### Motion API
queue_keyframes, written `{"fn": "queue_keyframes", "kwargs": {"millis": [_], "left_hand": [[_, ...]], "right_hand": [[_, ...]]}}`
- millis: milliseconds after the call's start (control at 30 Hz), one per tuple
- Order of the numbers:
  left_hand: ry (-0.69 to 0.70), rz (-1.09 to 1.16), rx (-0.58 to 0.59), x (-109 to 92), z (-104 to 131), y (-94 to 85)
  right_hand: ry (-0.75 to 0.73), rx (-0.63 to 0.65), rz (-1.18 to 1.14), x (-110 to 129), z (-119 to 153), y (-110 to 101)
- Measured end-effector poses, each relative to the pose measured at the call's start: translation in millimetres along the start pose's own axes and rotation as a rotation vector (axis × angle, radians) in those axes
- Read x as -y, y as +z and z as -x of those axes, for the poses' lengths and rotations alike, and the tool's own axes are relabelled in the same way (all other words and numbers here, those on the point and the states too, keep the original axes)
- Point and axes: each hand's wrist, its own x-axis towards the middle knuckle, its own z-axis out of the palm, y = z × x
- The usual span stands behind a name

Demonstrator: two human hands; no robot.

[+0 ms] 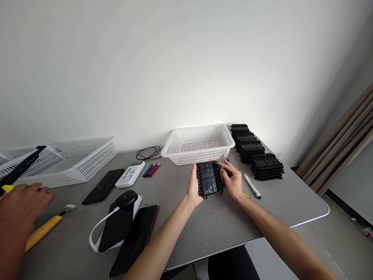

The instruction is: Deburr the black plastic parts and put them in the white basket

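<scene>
A black plastic part with toothed side edges (210, 179) is held up over the table in my left hand (194, 186), whose thumb lies along its left edge. At the part's upper right edge, my right hand (232, 181) pinches a small grey piece (220, 161), which looks like crumpled cloth or paper. Just behind the part is a white perforated basket (201, 155). Stacks of similar black parts (267, 166) stand to the right, and a white marker (252, 186) lies beside my right hand.
Another person's hand (27, 206) is at the left, near a yellow-handled tool (43, 233) and white baskets (87, 159). Phones (103, 186), a power bank with cable (118, 229), a white box (130, 174), two lighters (151, 170) and a black cable (148, 153) lie left of centre.
</scene>
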Motion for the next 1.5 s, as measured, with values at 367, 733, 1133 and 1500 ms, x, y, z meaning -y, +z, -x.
{"fn": "queue_keyframes", "kwargs": {"millis": [367, 733, 1133, 1500], "left_hand": [[-0.013, 0.161, 0.088, 8.9, -17.4, -35.0], [-0.051, 0.143, 0.05, 18.5, -21.1, -41.3], [-0.057, 0.132, 0.041, 17.9, -17.2, -37.0], [-0.041, 0.163, -0.011, 11.9, -19.3, -45.3]], "right_hand": [[-0.29, 0.058, 0.272, -2.4, -1.8, -3.6], [-0.294, 0.134, 0.373, -0.8, -6.6, -8.3], [-0.315, 0.16, 0.615, -5.6, 0.0, -10.6], [-0.274, 0.386, 0.9, -2.4, 4.1, 2.8]]}}
